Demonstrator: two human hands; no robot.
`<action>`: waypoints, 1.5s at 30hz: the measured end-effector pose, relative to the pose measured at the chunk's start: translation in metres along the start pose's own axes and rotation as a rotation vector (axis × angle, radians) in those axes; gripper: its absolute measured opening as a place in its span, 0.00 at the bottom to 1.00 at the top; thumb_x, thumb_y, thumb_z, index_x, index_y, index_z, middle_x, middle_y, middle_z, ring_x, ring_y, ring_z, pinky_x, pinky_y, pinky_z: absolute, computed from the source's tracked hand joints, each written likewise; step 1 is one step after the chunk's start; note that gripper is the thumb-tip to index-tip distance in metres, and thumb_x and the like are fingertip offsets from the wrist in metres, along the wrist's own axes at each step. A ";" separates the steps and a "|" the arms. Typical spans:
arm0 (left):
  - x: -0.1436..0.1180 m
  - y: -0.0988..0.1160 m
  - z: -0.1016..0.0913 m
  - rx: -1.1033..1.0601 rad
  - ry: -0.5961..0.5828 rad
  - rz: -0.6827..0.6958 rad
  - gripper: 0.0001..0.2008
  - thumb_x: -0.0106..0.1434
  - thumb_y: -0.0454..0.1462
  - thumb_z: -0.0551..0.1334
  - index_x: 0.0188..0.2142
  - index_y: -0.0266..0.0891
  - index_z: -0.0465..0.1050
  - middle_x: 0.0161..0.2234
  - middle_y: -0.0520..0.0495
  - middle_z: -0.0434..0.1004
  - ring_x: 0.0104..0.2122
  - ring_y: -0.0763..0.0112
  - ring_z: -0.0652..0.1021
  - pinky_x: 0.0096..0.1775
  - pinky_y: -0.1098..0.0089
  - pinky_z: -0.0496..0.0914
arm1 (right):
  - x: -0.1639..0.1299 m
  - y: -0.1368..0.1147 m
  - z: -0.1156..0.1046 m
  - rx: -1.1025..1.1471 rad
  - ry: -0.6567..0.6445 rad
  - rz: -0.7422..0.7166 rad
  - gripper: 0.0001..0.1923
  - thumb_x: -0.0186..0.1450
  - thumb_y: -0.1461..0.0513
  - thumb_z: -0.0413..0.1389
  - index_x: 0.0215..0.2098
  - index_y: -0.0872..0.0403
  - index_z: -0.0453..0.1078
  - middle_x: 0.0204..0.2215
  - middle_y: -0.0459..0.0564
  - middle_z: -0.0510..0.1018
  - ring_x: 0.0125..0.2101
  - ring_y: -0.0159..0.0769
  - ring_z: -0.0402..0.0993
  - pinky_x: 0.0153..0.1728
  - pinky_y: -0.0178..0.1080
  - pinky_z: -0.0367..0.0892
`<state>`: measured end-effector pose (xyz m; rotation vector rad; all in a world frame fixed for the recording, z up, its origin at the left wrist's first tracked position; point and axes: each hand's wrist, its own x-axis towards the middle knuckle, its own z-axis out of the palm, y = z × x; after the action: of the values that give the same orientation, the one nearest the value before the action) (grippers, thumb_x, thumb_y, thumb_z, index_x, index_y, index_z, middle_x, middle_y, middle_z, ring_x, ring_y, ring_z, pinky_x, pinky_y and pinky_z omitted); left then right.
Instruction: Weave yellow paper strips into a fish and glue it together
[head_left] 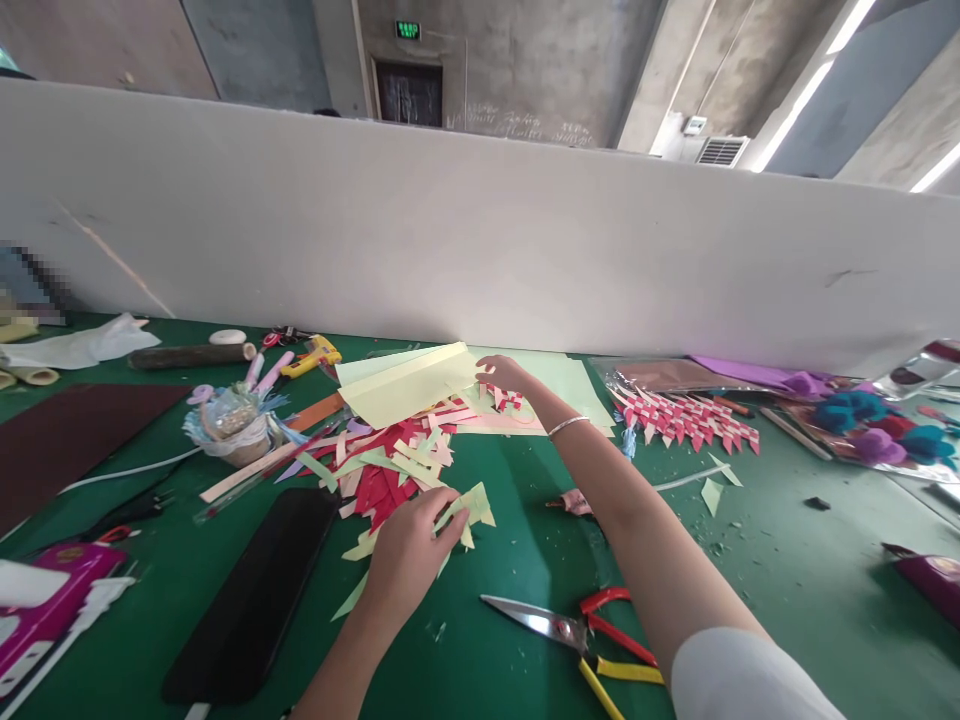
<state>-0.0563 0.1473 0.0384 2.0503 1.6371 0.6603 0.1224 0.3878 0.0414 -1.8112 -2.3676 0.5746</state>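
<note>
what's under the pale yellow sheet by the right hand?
The pale yellow sheet overlaps the pile of red, pink and green paper strips and a light green sheet; the right hand touches its edge. Anything beneath its middle is hidden.

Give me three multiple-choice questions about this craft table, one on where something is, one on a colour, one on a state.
1. The scissors lie:
A. near the front table edge, by the right arm
B. against the back wall
C. on the black sheet

2. The table is covered in:
A. white
B. green
C. blue

3. The left hand is:
A. flat and empty
B. pinching pale green paper pieces
C. gripping the scissors

Answers: 1 A, they rest beside the right forearm. 2 B, green shows all round the scraps. 3 B, fingers close on the pieces.
</note>
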 end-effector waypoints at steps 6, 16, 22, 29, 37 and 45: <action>-0.002 0.003 0.001 0.104 -0.023 0.034 0.13 0.64 0.43 0.50 0.36 0.40 0.70 0.32 0.48 0.77 0.30 0.66 0.76 0.26 0.71 0.67 | -0.003 0.035 0.001 -0.171 0.002 0.246 0.19 0.64 0.57 0.52 0.51 0.56 0.63 0.50 0.53 0.67 0.46 0.39 0.67 0.45 0.49 0.66; -0.002 -0.001 0.003 0.030 0.086 0.051 0.14 0.63 0.45 0.50 0.37 0.40 0.70 0.33 0.46 0.78 0.31 0.66 0.77 0.26 0.73 0.68 | -0.023 0.073 -0.004 -0.255 0.058 0.329 0.20 0.64 0.56 0.52 0.53 0.55 0.62 0.52 0.54 0.66 0.48 0.41 0.66 0.47 0.50 0.64; 0.000 -0.003 0.002 -0.113 0.117 0.017 0.14 0.63 0.46 0.50 0.34 0.40 0.67 0.29 0.47 0.75 0.27 0.68 0.75 0.25 0.74 0.66 | -0.047 0.079 -0.021 -0.262 0.170 0.351 0.21 0.65 0.56 0.51 0.54 0.55 0.60 0.52 0.54 0.65 0.49 0.42 0.65 0.47 0.51 0.64; 0.002 -0.002 0.001 -0.172 0.224 0.036 0.13 0.60 0.47 0.53 0.27 0.41 0.61 0.23 0.50 0.66 0.23 0.70 0.68 0.24 0.73 0.63 | -0.114 0.065 -0.071 -0.255 0.026 0.229 0.17 0.65 0.54 0.50 0.47 0.56 0.66 0.43 0.52 0.72 0.40 0.35 0.70 0.41 0.44 0.67; 0.001 0.006 -0.004 -0.406 0.168 -0.054 0.15 0.59 0.49 0.53 0.28 0.41 0.62 0.23 0.52 0.65 0.25 0.70 0.69 0.26 0.73 0.63 | -0.260 0.075 -0.045 -0.252 -0.163 0.367 0.18 0.58 0.50 0.51 0.29 0.56 0.72 0.30 0.56 0.77 0.29 0.41 0.73 0.24 0.37 0.60; 0.002 0.010 0.010 -0.049 0.239 0.186 0.11 0.62 0.38 0.49 0.23 0.41 0.51 0.20 0.56 0.54 0.20 0.76 0.61 0.23 0.76 0.58 | -0.288 0.077 0.046 -0.036 0.116 0.367 0.11 0.59 0.53 0.50 0.29 0.52 0.62 0.28 0.51 0.74 0.27 0.38 0.69 0.22 0.34 0.53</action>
<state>-0.0423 0.1471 0.0362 2.1746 1.5464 1.0345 0.2601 0.1205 0.0122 -2.2466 -1.9957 0.4474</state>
